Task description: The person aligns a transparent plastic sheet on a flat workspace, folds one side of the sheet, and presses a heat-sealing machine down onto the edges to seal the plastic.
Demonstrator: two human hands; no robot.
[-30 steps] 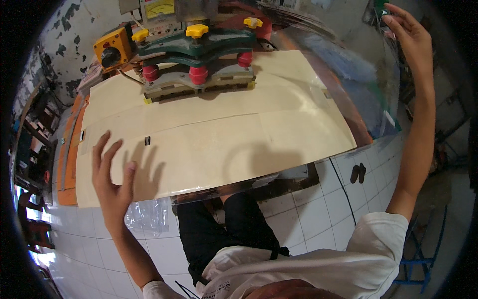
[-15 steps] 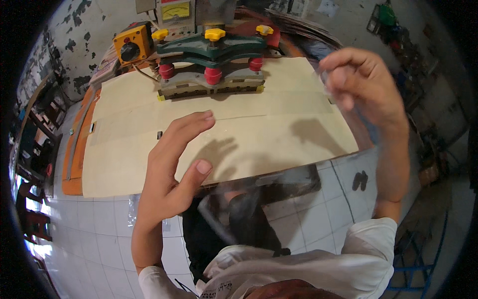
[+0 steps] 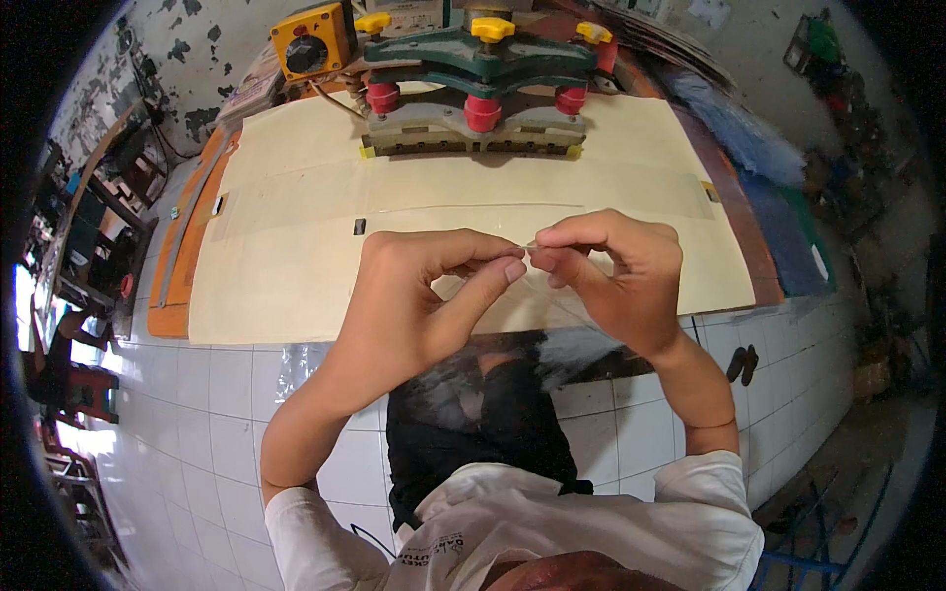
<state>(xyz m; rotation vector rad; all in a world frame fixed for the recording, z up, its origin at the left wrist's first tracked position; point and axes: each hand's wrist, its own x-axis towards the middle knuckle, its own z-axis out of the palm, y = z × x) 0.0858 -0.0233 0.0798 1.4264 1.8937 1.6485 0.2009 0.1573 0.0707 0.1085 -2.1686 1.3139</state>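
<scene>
My left hand (image 3: pixel 419 295) and my right hand (image 3: pixel 623 276) meet over the front half of the cream board (image 3: pixel 286 295). Thumb and forefinger of each are pinched together, their tips almost touching. Between the tips shows a small pale edge of a clear plastic film (image 3: pixel 570 353), which seems to hang below the hands, past the table's front edge, over my lap. It is so transparent that its outline is hard to follow; I cannot tell whether it is a bag or a single sheet. A thin straight line (image 3: pixel 473 206) runs across the board just beyond my fingers.
At the back stands a green and grey clamp press (image 3: pixel 478 74) with yellow knobs and red spacers. Left of it are a yellow control box (image 3: pixel 313 41) with a black dial and a cable. Clear plastic sheets (image 3: pixel 729 118) lie at the right; a metal ruler (image 3: pixel 187 236) lies left.
My hands were apart, the right one raised at the far right, its fingers curled; the left was open. Both have come together in front, pinching the plastic film. The view has shifted slightly.
</scene>
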